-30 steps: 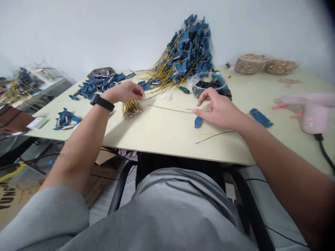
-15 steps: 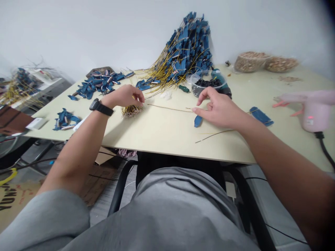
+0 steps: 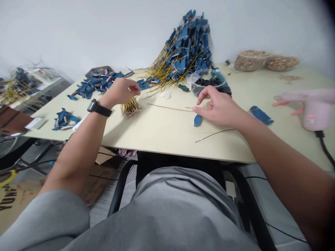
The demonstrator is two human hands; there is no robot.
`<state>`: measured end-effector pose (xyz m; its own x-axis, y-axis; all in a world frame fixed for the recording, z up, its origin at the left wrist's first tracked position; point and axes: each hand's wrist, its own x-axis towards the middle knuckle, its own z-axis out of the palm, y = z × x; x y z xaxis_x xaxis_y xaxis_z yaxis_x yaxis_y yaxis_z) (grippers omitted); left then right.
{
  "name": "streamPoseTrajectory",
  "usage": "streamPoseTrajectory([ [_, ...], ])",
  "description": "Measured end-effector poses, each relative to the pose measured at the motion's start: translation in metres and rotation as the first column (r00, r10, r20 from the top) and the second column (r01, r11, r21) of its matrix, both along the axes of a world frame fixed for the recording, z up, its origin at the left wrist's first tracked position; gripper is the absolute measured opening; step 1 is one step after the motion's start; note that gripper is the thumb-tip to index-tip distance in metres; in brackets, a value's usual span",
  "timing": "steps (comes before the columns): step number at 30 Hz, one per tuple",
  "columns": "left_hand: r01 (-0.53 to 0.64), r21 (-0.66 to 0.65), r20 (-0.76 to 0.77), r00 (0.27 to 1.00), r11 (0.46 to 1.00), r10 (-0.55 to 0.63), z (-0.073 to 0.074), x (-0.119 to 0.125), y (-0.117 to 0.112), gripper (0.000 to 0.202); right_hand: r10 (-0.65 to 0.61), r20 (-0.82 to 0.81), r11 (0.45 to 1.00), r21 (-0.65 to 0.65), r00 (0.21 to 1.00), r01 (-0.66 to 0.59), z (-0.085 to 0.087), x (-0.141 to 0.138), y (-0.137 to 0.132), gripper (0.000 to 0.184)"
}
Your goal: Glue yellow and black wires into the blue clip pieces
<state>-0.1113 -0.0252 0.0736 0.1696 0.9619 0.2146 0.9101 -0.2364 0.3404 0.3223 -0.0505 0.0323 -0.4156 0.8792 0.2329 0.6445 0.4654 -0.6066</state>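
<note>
My right hand (image 3: pixel 216 107) is bent in a loose pinch over the table, its thumb at the end of a thin dark wire (image 3: pixel 167 107) that stretches left. Just below the thumb lies a small blue piece (image 3: pixel 198 120). My left hand (image 3: pixel 125 90), with a black watch on the wrist, has its fingers curled together above a bundle of yellow wires (image 3: pixel 131 108) with pale tips. What those fingers hold, if anything, is hidden. Another thin wire (image 3: pixel 213 134) lies under my right forearm, near a flat blue piece (image 3: pixel 261 115).
A tall heap of blue pieces on yellow wires (image 3: pixel 188 45) leans against the wall. In front sit a clear tub of black bits (image 3: pixel 208 82) and a green-handled tool (image 3: pixel 183 88). Blue scraps (image 3: pixel 96 83) lie left; a pink glue gun (image 3: pixel 312 108) stands right, before bagged chips (image 3: pixel 250 62).
My left hand has shifted up and slightly left, away from the left end of the thin wire. The right hand and the wire have hardly moved.
</note>
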Motion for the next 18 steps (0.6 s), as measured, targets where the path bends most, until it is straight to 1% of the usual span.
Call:
streamPoseTrajectory([
  [2, -0.032, 0.036, 0.035, 0.999, 0.999, 0.031, 0.008, -0.003, -0.003, 0.045, -0.004, -0.002, 1.0, -0.005, 1.0, 0.004, 0.0, 0.0, 0.0, 0.044],
  [4, -0.086, 0.071, 0.129, 0.989, 0.994, 0.077, 0.015, -0.007, -0.005, 0.05, -0.002, -0.002, 1.0, -0.002, 1.0, 0.002, 0.0, 0.001, 0.0, 0.044],
  [6, -0.163, 0.12, 0.237, 0.962, 0.979, 0.132, 0.02, -0.011, -0.004, 0.05, 0.006, -0.002, 1.0, 0.004, 1.0, -0.006, -0.001, 0.003, 0.001, 0.045],
  [8, -0.231, 0.172, 0.304, 0.937, 0.957, 0.172, 0.026, -0.016, -0.002, 0.047, 0.015, -0.002, 1.0, 0.002, 1.0, -0.015, -0.002, 0.003, 0.002, 0.045],
  [10, -0.284, 0.224, 0.333, 0.921, 0.932, 0.201, 0.033, -0.019, 0.002, 0.042, 0.017, -0.002, 1.0, -0.005, 1.0, -0.017, -0.003, 0.003, 0.002, 0.044],
  [13, -0.356, 0.272, 0.359, 0.9, 0.894, 0.249, 0.046, -0.022, 0.006, 0.027, -0.001, -0.002, 1.0, -0.015, 1.0, 0.001, -0.004, 0.002, 0.002, 0.041],
  [15, -0.437, 0.34, 0.381, 0.874, 0.833, 0.302, 0.056, -0.023, 0.008, 0.019, -0.008, -0.003, 1.0, -0.016, 1.0, 0.008, -0.004, 0.002, 0.002, 0.041],
  [16, -0.459, 0.357, 0.379, 0.867, 0.814, 0.323, 0.061, -0.023, 0.008, 0.019, -0.006, -0.003, 1.0, -0.015, 1.0, 0.006, -0.004, 0.002, 0.002, 0.041],
  [17, -0.448, 0.355, 0.349, 0.878, 0.821, 0.328, 0.067, -0.023, 0.008, 0.023, -0.002, -0.003, 1.0, -0.013, 1.0, 0.002, -0.004, 0.003, 0.002, 0.042],
  [18, -0.402, 0.333, 0.29, 0.904, 0.853, 0.313, 0.072, -0.022, 0.008, 0.028, 0.0, -0.004, 1.0, -0.01, 1.0, 0.0, -0.003, 0.003, 0.002, 0.042],
])
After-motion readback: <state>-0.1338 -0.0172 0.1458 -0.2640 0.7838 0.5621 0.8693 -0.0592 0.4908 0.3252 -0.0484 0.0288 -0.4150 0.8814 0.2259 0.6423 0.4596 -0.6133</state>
